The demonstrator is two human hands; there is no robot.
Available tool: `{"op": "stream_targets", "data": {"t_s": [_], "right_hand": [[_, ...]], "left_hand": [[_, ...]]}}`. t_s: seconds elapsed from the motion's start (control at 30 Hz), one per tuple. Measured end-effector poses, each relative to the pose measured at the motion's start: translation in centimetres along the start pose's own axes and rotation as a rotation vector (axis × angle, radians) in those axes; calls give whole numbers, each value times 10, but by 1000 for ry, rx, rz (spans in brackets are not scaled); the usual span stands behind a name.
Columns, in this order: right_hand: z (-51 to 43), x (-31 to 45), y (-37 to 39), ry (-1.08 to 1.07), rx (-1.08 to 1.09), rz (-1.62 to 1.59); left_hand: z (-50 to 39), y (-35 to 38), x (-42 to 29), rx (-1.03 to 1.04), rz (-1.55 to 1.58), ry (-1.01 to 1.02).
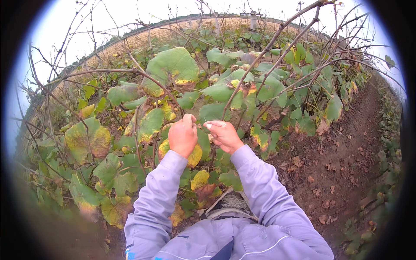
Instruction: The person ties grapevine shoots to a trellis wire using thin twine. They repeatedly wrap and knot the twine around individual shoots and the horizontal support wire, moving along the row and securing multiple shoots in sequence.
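Observation:
Both hands are raised close together among the grapevine's canes and leaves. My left hand (184, 136) is curled with its back up, its fingertips turned away, so what it grips cannot be told. My right hand (223, 135) pinches a thin pale tie (205, 120) between thumb and forefinger, and the tie's short end sticks up. A brown vine cane (165, 91) runs down to just behind my left hand. Another long cane (242, 78) rises to the upper right beyond my right hand. At my waist hangs an open pouch (213, 213) with a bundle of thin strands (234, 201) inside.
Large green and yellowing grape leaves (172, 70) surround the hands. Bare canes arch at left and at right (341, 60). A dirt path (328, 169) with fallen dry leaves runs along the right side. A post (253, 21) stands farther back.

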State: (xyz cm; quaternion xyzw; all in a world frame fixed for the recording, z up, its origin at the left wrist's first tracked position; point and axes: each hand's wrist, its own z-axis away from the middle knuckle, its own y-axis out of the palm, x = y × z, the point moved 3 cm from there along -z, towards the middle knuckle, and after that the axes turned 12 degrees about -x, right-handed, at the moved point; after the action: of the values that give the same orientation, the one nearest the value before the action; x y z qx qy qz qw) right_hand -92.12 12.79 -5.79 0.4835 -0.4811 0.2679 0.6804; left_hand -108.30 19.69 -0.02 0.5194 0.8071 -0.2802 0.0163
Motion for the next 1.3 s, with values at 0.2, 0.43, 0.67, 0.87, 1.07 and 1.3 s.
{"op": "stream_targets", "data": {"t_s": [0.2, 0.43, 0.67, 0.87, 1.07, 1.3], "right_hand": [[27, -3, -8, -7, -99, -10], [9, 6, -9, -37, -100, -147], [36, 33, -13, 18, 189, -286], [116, 18, -47, 129, 418, -355], [151, 12, -78, 262, 521, -353], [176, 2, -112, 384, 535, -108]], "left_hand": [[-4, 1, -2, 7, 2, -1], [-4, 6, 2, 103, -53, -63], [-4, -6, -11, 106, -103, -120], [32, -47, -73, -4, 582, -444], [90, -57, -132, 110, 1211, -976], [129, -80, -157, 176, 999, -814]]}}
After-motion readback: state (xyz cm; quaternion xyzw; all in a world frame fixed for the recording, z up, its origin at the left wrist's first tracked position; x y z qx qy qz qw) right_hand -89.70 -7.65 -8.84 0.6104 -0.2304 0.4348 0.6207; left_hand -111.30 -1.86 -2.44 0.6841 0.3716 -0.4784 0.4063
